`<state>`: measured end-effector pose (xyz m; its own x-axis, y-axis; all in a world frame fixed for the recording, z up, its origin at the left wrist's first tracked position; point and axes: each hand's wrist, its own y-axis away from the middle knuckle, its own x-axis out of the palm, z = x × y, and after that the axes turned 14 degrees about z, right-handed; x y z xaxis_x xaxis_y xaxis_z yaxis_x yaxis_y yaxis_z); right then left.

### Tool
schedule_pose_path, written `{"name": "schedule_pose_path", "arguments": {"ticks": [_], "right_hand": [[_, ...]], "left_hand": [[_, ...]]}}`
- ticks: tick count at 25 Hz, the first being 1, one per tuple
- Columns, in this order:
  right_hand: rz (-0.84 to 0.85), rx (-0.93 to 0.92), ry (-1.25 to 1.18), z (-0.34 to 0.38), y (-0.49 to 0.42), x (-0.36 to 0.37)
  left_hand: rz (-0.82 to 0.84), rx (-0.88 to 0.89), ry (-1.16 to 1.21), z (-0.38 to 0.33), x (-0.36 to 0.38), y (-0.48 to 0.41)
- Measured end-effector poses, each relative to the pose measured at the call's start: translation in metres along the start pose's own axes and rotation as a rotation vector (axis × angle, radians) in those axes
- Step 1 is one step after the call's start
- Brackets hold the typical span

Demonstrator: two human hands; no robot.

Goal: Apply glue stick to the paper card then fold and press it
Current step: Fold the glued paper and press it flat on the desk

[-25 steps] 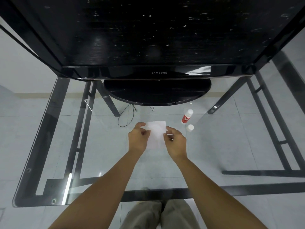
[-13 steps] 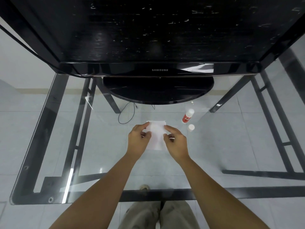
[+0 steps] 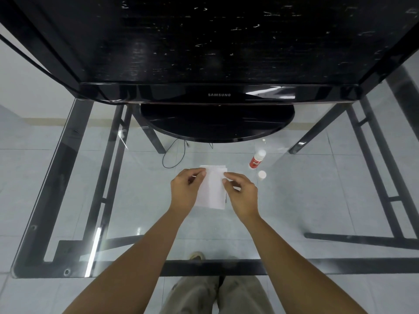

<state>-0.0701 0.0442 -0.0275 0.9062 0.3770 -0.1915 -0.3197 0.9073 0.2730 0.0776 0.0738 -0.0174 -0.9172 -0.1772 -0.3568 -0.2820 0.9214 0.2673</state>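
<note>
A white paper card (image 3: 212, 189) lies folded on the glass table (image 3: 140, 200), its two layers slightly offset at the far edge. My left hand (image 3: 184, 191) pinches the card's left far corner. My right hand (image 3: 241, 193) pinches its right side, fingertips on the top layer. A red and white glue stick (image 3: 255, 160) lies uncapped to the right of the card, past my right hand. Its white cap (image 3: 262, 174) rests separately just in front of it.
A black Samsung monitor (image 3: 217, 64) on a round base (image 3: 217, 123) stands across the back of the table. A thin black cable (image 3: 172, 155) shows through the glass. The table's black frame (image 3: 215, 267) runs along the near edge, with my legs below.
The card has gone from a wider, more open sheet to a narrower folded one, and both hands have shifted slightly along its sides. The glue stick and cap stayed put.
</note>
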Motion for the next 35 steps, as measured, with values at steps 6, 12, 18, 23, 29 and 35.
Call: {"name": "schedule_pose_path", "arguments": {"ticks": [6, 12, 18, 23, 29, 35], "right_hand": [[-0.045, -0.024, 0.045, 0.005, -0.003, 0.001], [-0.001, -0.021, 0.099, 0.005, -0.010, 0.000], [0.028, 0.019, 0.159, -0.002, -0.016, 0.002], [0.013, 0.026, 0.187, -0.007, -0.019, 0.004], [0.000, 0.045, 0.222, -0.007, -0.022, 0.006], [-0.002, 0.045, 0.240, -0.006, -0.023, 0.007]], "left_hand": [[-0.025, -0.027, -0.111, -0.001, 0.004, -0.004], [-0.044, -0.026, -0.129, 0.002, 0.002, -0.009], [-0.025, -0.042, -0.171, 0.006, 0.004, -0.016], [-0.022, -0.060, -0.189, 0.007, 0.007, -0.019], [-0.034, -0.098, -0.207, 0.004, 0.007, -0.023], [-0.044, -0.138, -0.220, 0.002, 0.009, -0.025]]}}
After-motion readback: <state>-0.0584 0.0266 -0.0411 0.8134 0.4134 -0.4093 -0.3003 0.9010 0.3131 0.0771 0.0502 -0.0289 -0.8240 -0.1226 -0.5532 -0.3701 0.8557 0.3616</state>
